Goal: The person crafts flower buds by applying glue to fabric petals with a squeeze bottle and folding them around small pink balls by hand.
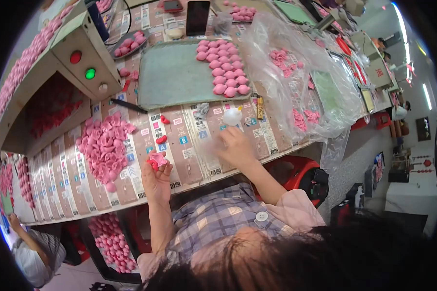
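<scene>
A pink and red piece (pixel 156 160) lies in my left hand (pixel 158 179), held at its fingertips above the table's front edge. My right hand (pixel 235 148) is beside a small white object with a yellow tip (pixel 232 116); its fingers are blurred, and what they hold, if anything, cannot be made out. Two small red pieces (pixel 161 139) lie just beyond my left hand. To the left is a heap of pink pieces (pixel 107 145). Behind my hands a green tray (pixel 172 72) carries rows of round pink pieces (pixel 226 68) on its right side.
A machine with red and green buttons (pixel 90 73) stands at the left. Clear plastic sheeting (pixel 272 43) with pink pieces covers the right part of the table (pixel 189 177). A phone (pixel 198 18) lies at the back. A co-worker's arm (pixel 31 241) shows at the lower left.
</scene>
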Available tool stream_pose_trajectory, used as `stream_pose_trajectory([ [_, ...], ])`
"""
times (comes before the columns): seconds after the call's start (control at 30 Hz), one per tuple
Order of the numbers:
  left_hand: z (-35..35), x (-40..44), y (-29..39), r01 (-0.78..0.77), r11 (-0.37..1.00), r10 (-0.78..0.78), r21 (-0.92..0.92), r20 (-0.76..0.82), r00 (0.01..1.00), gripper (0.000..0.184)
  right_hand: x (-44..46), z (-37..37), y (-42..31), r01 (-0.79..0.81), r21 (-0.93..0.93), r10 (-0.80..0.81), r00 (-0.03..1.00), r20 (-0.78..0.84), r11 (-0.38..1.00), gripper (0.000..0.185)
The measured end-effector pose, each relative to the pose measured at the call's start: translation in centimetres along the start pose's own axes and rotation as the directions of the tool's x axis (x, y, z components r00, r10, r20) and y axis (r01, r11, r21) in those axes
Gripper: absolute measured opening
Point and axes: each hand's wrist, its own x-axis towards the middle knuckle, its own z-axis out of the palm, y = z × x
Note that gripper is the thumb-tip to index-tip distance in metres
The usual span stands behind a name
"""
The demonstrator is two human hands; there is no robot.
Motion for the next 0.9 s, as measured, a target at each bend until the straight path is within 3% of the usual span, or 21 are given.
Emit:
stream_pose_trajectory([
  [0.07,0.1,0.0,-0.3,0.016,1.000,-0.016,-0.014,0.032,0.999,0.044,-0.4,-0.5,0.2,0.046,0.037,-0.045,0.999,-0.026,0.998,0.030],
  [0.17,0.6,0.0,-0.7,0.058,0.998,-0.058,-0.010,0.048,0.997,0.045,-0.6,-0.4,0.8,0.168,0.053,-0.172,0.981,0.090,0.984,0.029],
  [0.37,1.5,-0.6,-1.0,0.094,0.996,-0.093,-0.004,0.101,0.991,0.040,-0.3,0.0,-0.4,0.076,0.083,-0.085,0.991,0.100,0.994,0.030],
  [0.47,1.1,-0.6,-1.1,0.083,0.997,-0.082,0.001,0.107,0.991,0.040,0.0,0.1,-0.8,0.098,0.170,-0.128,0.976,0.174,0.981,0.031],
  [0.67,1.1,-0.4,-1.9,0.096,0.995,-0.099,0.039,0.092,0.991,0.043,0.3,1.4,-0.2,0.120,0.071,-0.128,0.983,0.130,0.990,0.029],
  [0.77,1.9,-0.6,-2.1,0.125,0.990,-0.131,0.062,0.110,0.985,0.042,0.9,-0.6,-3.2,-0.092,0.427,0.027,0.987,0.156,0.900,0.028],
  [0.9,2.5,-0.8,-2.6,0.150,0.986,-0.158,0.078,0.114,0.981,0.040,1.7,-0.4,-4.9,0.012,0.596,-0.070,0.995,0.073,0.803,0.029],
])
